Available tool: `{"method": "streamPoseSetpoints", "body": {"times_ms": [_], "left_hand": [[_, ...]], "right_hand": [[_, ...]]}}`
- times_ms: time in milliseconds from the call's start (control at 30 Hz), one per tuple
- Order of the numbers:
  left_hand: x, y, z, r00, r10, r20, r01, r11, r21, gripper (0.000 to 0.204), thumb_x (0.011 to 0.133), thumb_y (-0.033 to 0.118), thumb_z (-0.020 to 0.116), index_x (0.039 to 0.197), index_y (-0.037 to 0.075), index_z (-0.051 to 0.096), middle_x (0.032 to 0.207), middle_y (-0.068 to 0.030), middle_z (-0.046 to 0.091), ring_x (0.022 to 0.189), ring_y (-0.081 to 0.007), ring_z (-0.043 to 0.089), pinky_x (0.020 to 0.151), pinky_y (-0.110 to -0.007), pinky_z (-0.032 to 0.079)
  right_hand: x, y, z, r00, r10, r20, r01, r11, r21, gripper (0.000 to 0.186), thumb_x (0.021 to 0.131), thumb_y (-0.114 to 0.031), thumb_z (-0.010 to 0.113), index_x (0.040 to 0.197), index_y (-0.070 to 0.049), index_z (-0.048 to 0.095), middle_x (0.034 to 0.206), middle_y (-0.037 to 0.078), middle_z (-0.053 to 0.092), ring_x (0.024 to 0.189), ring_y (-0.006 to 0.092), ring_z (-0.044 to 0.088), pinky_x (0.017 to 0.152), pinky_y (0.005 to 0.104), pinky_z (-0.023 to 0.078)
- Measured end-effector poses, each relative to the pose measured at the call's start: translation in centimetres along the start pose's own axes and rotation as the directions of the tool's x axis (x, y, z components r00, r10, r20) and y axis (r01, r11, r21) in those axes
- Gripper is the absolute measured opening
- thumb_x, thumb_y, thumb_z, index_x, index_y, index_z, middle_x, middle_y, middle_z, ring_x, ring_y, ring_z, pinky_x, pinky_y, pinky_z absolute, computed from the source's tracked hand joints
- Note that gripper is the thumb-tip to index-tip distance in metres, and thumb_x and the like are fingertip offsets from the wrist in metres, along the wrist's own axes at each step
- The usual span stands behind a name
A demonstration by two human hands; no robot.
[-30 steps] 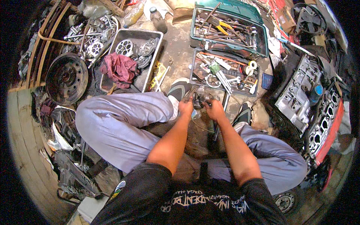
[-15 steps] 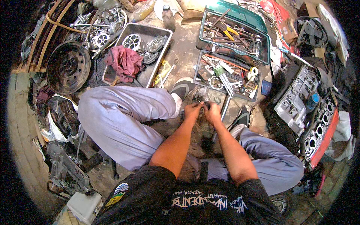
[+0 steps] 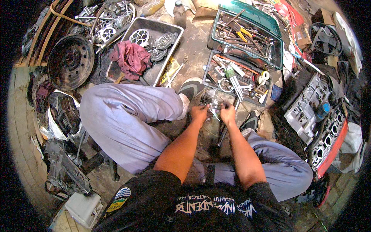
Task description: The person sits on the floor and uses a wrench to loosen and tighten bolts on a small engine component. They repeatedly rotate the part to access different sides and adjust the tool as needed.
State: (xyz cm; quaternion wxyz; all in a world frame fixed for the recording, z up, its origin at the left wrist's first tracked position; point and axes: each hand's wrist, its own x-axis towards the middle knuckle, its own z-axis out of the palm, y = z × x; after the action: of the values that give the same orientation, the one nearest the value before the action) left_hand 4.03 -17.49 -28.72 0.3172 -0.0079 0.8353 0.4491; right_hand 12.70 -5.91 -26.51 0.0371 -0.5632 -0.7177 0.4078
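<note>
Between 2 shoes [image 3: 192,88] [image 3: 251,120], 2 hands [image 3: 199,114] [image 3: 227,113] face 1 tool tray [image 3: 207,67].

l hand [image 3: 199,113] nr r hand [image 3: 227,112]; maroon rag [image 3: 131,60] in grey tub [image 3: 164,29] on l.; green toolbox [image 3: 257,14] open ahead.

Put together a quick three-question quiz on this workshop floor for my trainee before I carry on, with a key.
1. What colour is the cloth in the grey tray?
2. True or false: the green toolbox is shut.
3. Which hand is nearer the dark steel wheel: A, the person's left; B, the person's right?

Key:
1. Maroon.
2. False: the green toolbox stands open, with tools showing inside.
3. A, the left hand.
</note>
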Motion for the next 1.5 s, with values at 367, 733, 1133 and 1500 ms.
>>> {"method": "streamPoseSetpoints", "body": {"times_ms": [367, 733, 1133, 1500], "left_hand": [[-1.8, 6.0, -2.4, 0.984, -0.074, 0.165, 0.109, 0.970, -0.217, 0.024, 0.089, 0.012, 0.074, 0.086, -0.012, 0.069, 0.072, -0.0148, 0.068, 0.055, -0.0228, 0.066, 0.048, -0.036, 0.057], [-1.8, 6.4, -2.3, 0.984, -0.102, 0.144, 0.135, 0.960, -0.244, 0.026, 0.089, 0.014, 0.074, 0.085, -0.012, 0.069, 0.069, -0.0129, 0.067, 0.053, -0.0229, 0.067, 0.046, -0.034, 0.057], [-1.0, 4.3, -1.8, 0.974, -0.141, 0.176, 0.189, 0.936, -0.297, 0.025, 0.089, 0.017, 0.074, 0.091, -0.008, 0.071, 0.072, -0.0114, 0.068, 0.055, -0.0234, 0.065, 0.047, -0.036, 0.055], [-2.3, 4.7, -0.3, 0.969, -0.143, 0.201, 0.198, 0.936, -0.289, 0.023, 0.094, 0.021, 0.068, 0.093, -0.002, 0.071, 0.075, -0.0127, 0.069, 0.052, -0.0214, 0.063, 0.047, -0.035, 0.052]], "right_hand": [[-0.4, 5.0, -1.3, 0.936, 0.241, -0.258, -0.280, 0.952, -0.128, 0.030, 0.085, -0.019, 0.064, 0.109, -0.003, 0.070, 0.100, 0.028, 0.070, 0.098, 0.0439, 0.067, 0.088, 0.0495, 0.051], [-0.1, 5.5, -1.4, 0.938, 0.223, -0.265, -0.276, 0.944, -0.180, 0.044, 0.084, -0.020, 0.065, 0.118, 0.008, 0.060, 0.106, 0.031, 0.066, 0.106, 0.0462, 0.062, 0.096, 0.0489, 0.046], [3.9, 11.6, -2.1, 0.993, 0.090, 0.082, -0.087, 0.995, -0.045, 0.041, 0.082, -0.024, 0.077, 0.109, 0.002, 0.062, 0.091, 0.017, 0.071, 0.083, 0.0278, 0.069, 0.076, 0.0383, 0.053], [2.2, 13.2, -2.5, 0.969, 0.172, -0.176, -0.093, 0.919, 0.384, 0.027, 0.081, -0.005, 0.053, 0.102, 0.003, 0.068, 0.077, 0.007, 0.063, 0.064, 0.0161, 0.056, 0.060, 0.0331, 0.046]]}}
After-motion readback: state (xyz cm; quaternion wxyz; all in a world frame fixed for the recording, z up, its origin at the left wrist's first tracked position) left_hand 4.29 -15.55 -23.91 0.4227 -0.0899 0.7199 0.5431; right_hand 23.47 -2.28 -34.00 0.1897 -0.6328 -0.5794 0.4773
